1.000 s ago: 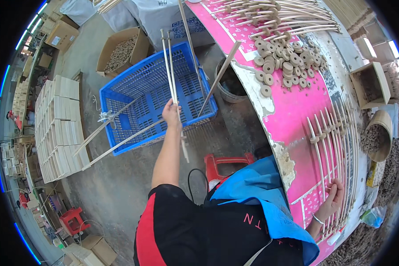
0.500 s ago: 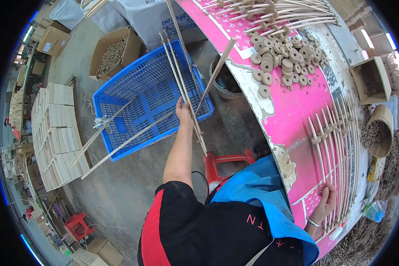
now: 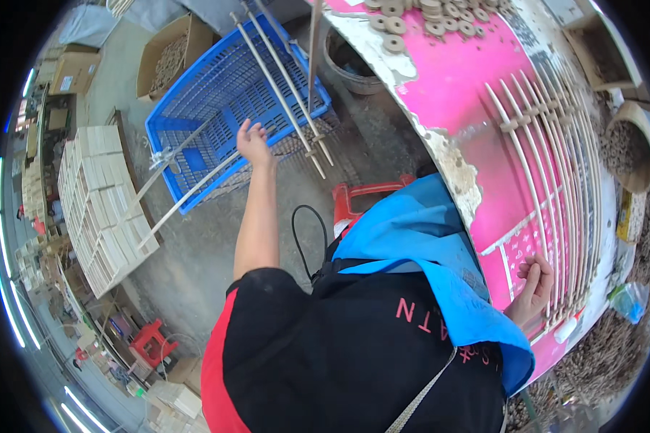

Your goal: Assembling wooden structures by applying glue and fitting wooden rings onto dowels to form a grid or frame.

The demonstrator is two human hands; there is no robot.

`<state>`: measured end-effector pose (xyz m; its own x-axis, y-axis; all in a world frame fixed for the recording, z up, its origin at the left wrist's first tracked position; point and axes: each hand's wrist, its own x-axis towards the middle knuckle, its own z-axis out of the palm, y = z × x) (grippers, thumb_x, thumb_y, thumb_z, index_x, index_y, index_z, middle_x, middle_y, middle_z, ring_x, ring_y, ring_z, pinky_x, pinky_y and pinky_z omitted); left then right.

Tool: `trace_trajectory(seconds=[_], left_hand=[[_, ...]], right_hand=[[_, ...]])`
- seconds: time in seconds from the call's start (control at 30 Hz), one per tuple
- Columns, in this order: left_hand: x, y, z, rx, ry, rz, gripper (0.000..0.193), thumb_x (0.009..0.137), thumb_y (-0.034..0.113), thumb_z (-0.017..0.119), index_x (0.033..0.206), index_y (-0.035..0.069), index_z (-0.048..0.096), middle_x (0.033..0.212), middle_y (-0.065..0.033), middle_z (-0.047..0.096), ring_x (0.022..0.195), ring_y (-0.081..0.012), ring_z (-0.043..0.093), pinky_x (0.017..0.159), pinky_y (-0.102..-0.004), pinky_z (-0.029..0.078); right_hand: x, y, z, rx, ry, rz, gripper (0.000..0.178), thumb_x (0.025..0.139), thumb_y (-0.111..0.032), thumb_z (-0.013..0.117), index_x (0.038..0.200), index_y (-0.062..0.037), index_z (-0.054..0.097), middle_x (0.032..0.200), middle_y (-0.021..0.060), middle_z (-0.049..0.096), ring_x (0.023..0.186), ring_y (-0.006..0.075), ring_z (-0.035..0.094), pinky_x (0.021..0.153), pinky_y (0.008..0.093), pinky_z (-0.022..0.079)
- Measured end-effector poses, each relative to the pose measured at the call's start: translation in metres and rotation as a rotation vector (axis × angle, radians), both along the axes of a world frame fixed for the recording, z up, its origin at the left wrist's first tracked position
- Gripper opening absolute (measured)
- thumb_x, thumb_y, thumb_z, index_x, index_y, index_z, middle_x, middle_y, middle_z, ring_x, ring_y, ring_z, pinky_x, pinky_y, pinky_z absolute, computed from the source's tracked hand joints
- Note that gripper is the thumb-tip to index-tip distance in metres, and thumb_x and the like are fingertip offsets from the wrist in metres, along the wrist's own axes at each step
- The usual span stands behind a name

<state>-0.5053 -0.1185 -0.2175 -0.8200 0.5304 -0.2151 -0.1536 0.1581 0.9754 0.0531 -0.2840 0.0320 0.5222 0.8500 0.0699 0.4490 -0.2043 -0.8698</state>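
My left hand [image 3: 253,141] reaches out over the rim of a blue plastic crate [image 3: 195,144], fingers spread and holding nothing. Just right of it, a pair of long wooden rods joined by crosspieces [image 3: 285,94] lies across the crate's edge. More rod pairs [image 3: 188,191] stick out of the crate toward me. My right hand [image 3: 534,281] rests with curled fingers at the near end of a row of wooden rods [image 3: 556,151] laid on the pink table [image 3: 469,94]. Whether it grips a rod is unclear.
Wooden discs [image 3: 412,18] lie at the table's far end. A red stool [image 3: 361,198] and a black cable [image 3: 307,231] are on the floor by me. A cardboard box [image 3: 170,58], a bucket [image 3: 354,61] and stacked pale boards [image 3: 97,202] surround the crate.
My left hand held the joined rods upright over the crate, lowered them and let go; they now rest on the crate's edge. My right hand has curled up at the rods' ends.
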Motion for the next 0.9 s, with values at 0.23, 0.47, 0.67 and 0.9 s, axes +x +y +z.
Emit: trace_trajectory(seconds=[0.23, 0.47, 0.67, 0.9], left_hand=[[0.202, 0.019, 0.206, 0.416, 0.368, -0.835, 0.027, 0.108, 0.004, 0.053, 0.13, -0.002, 0.066, 0.103, -0.0044, 0.07, 0.096, -0.0115, 0.065, 0.09, -0.0256, 0.051], [0.441, 0.107, 0.28, 0.834, 0.659, -1.655, 0.028, 0.1, 0.005, 0.062, 0.127, 0.005, 0.069, 0.118, -0.0131, 0.075, 0.107, -0.0304, 0.071, 0.092, -0.0386, 0.054], [0.603, 0.182, 0.263, 0.858, 1.043, -1.85, 0.03, 0.095, 0.009, 0.062, 0.124, 0.016, 0.069, 0.111, -0.0163, 0.074, 0.104, -0.0391, 0.069, 0.087, -0.0503, 0.054], [0.711, 0.238, 0.231, 0.859, 1.188, -2.114, 0.036, 0.09, 0.006, 0.067, 0.124, 0.015, 0.068, 0.125, -0.015, 0.071, 0.121, -0.0371, 0.063, 0.101, -0.0462, 0.051]], right_hand=[[0.001, -0.072, -0.038, 0.053, 0.116, -0.214, 0.021, 0.107, -0.011, 0.055, 0.111, 0.0006, 0.072, 0.076, 0.0007, 0.063, 0.067, 0.0071, 0.056, 0.061, 0.0229, 0.045], [0.009, -0.091, -0.07, 0.155, -0.068, -0.402, 0.016, 0.103, -0.004, 0.059, 0.108, 0.002, 0.072, 0.079, 0.0051, 0.066, 0.066, 0.0102, 0.06, 0.061, 0.0248, 0.047], [0.011, -0.082, -0.068, 0.158, 0.074, -0.575, 0.013, 0.101, -0.003, 0.061, 0.107, 0.001, 0.072, 0.081, 0.0067, 0.068, 0.068, 0.012, 0.062, 0.06, 0.0265, 0.047], [0.024, -0.07, -0.051, 0.056, -0.254, -0.523, 0.013, 0.086, 0.0, 0.073, 0.099, -0.0026, 0.074, 0.078, 0.0126, 0.067, 0.066, 0.0286, 0.064, 0.058, 0.0379, 0.047]])
